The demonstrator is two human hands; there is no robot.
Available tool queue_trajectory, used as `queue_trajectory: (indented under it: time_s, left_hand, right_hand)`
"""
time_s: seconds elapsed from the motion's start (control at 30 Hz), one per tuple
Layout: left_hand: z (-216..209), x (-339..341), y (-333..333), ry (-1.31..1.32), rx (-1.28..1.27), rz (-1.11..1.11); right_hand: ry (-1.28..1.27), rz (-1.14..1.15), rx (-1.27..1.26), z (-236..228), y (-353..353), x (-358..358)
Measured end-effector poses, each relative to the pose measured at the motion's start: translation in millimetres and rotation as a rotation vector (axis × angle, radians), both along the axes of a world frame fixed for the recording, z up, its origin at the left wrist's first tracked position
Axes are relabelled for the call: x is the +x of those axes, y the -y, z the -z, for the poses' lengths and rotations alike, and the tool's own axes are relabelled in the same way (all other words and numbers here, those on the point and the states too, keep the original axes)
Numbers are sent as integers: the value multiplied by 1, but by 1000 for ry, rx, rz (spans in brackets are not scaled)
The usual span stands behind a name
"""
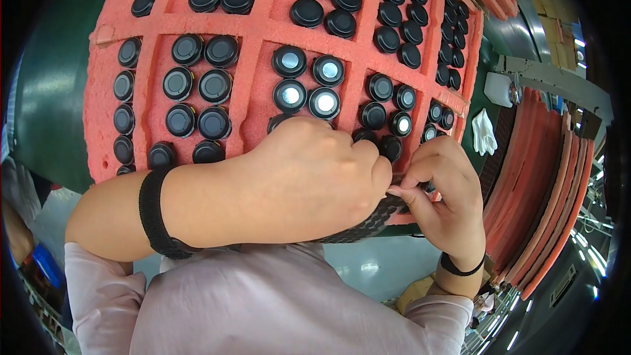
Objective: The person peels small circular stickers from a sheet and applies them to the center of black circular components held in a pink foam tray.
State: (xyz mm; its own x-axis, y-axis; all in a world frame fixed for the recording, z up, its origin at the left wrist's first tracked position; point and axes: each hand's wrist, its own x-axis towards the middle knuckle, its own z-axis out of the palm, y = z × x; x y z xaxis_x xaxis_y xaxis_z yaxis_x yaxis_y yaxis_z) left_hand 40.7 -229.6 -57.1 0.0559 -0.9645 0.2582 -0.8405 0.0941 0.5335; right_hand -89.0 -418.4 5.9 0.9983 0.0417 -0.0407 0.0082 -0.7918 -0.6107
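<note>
My left hand (pixel 322 174) is closed, knuckles up, over the near edge of a pink foam tray (pixel 253 85). Close beside it, my right hand (pixel 444 187) is closed with thumb and forefinger pinched together. The fingertips of both hands nearly meet, and whatever lies between them is too small or hidden to make out. Below my left hand, a black sheet with a bumpy, cell-like pattern (pixel 365 227) hangs at the tray's edge. Round black caps or lens-like discs (pixel 290 95) stand in the tray's compartments, some with shiny pale centres. My left hand hides several of them.
A green table (pixel 56 85) bears the tray. To the right lie a white glove (pixel 484 133), a white plastic bottle (pixel 499 89) and a grey metal bar (pixel 552 79). Stacked pink foam sheets (pixel 526 190) stand at the right. A blue object (pixel 49 266) is at lower left.
</note>
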Motion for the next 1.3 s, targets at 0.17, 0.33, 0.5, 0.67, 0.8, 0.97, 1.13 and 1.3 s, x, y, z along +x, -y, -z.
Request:
queue_trajectory:
  time_s: [0.17, 0.33, 0.5, 0.67, 0.8, 0.97, 1.13, 1.3]
  left_hand:
    - [0, 3, 0, -89, 67, -30]
    - [-11, 3, 5, -54, 99, -14]
    - [-6, -11, 13, -10, 34, 52]
    - [4, -13, 23, 108, -57, 34]
    - [6, -13, 22, 81, -20, 45]
    - [7, -13, 23, 60, -22, 52]
    - [7, -13, 23, 53, -12, 47]
    - [8, -14, 23, 36, -22, 45]
  right_hand:
    - [40, -57, -3, -6, 8, -1]
    - [55, 43, 165, 0, 31, 11]
    - [-156, 206, 151, 17, 44, 18]
    - [-244, 265, 173, 25, 43, 20]
    - [-245, 255, 168, 27, 41, 20]
    - [-237, 259, 154, 29, 40, 20]
    - [-239, 269, 120, 31, 39, 21]
    - [-215, 240, 83, 32, 39, 21]
